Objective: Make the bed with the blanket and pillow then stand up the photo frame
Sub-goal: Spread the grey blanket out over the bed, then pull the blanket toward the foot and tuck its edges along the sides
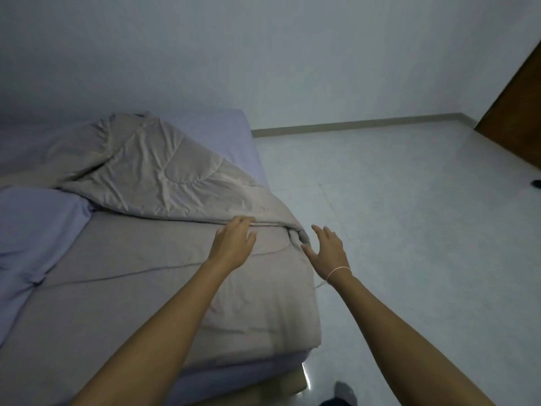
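Note:
A grey-beige quilted blanket [152, 168] lies on the bed [222, 133], its far part folded back in a rumpled heap and its near part spread flat. My left hand [234, 243] rests palm down on the blanket, fingertips at the fold's edge, fingers apart. My right hand [328, 247] hovers open beside the bunched blanket corner at the bed's right edge, thumb almost touching it. A lilac pillow [38, 230] lies at the left, partly under the blanket. No photo frame is in view.
The bed has a lilac sheet and stands against a pale wall. A light tiled floor [409, 230] spreads to the right. A brown wooden door [518, 118] is at the far right, with a small dark object [536, 183] on the floor near it.

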